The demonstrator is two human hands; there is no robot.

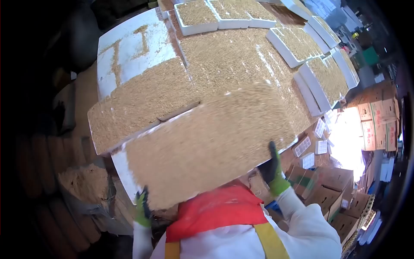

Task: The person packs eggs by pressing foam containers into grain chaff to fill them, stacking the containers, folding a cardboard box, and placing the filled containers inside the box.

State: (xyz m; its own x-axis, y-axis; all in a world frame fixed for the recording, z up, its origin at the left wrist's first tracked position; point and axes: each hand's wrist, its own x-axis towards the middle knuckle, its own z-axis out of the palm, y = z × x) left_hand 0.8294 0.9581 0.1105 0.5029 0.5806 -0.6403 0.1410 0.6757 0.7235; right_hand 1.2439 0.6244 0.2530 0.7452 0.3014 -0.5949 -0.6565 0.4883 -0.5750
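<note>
A wide white foam box (122,165), topped with tan sawdust-like grains (207,142), is directly in front of my body and tilted in view. My left hand (142,208), in a green and dark glove, grips its near left corner. My right hand (274,170), gloved alike, holds the near edge toward the right corner, with a finger or thumb over the rim. The undersides of both hands are hidden by the box. Just beyond lies another grain-covered box (142,101), close to the held one.
Several white boxes of grains (196,29) line the far and right sides (297,56). A bare white panel (159,43) with scattered grains is at the far left. An open sack (84,183) stands lower left. Cardboard boxes (327,183) and small white trays (321,146) are at right.
</note>
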